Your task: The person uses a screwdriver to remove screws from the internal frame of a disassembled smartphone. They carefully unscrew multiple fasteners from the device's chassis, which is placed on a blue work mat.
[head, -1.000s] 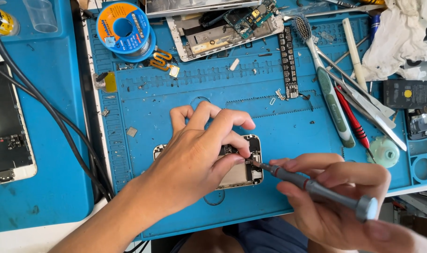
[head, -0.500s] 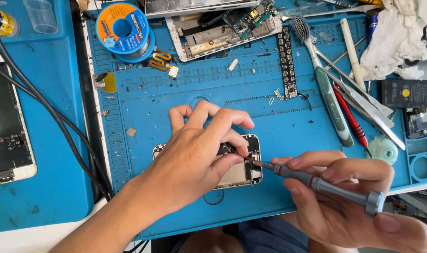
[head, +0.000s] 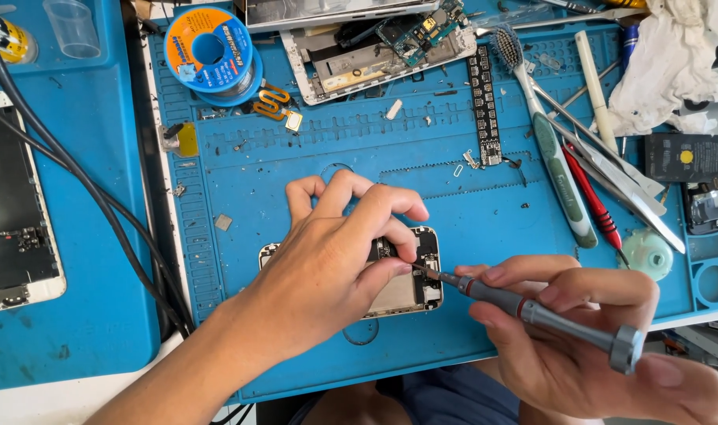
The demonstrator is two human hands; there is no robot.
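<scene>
Two bare hands are working over one opened phone (head: 410, 293), which is lying flat near the front edge of a blue mat (head: 485, 212), its long axis running left to right across the person's view. Left hand (head: 327, 271) is lying over most of the phone, palm down, forearm entering from the lower left, fingers curled and pressing on the frame, index fingertip and thumb pinching close around a spot at the phone's right end; whether they are holding a small part there cannot be told. Right hand (head: 579, 338) is closing around a grey screwdriver (head: 532, 315), thumb and first fingers wrapping the shaft, the round cap at the rear sitting near the palm. Screwdriver is slanting from lower right up to upper left, its tip meeting the phone's right end just beside the left fingertips, so the working point is lying to the left of the right-hand grip, along the tool's own axis. Right hand is the nearer to that end; left is steadying. Well apart toward the far side are lying a solder spool (head: 209, 51), a second dismantled phone (head: 367, 47), a toothbrush (head: 544, 134), tweezers (head: 611, 169), a red-handled tool (head: 591, 197) and a white cloth (head: 666, 63); a screen panel (head: 12, 212) and black cables (head: 75, 189) are lying at left.
</scene>
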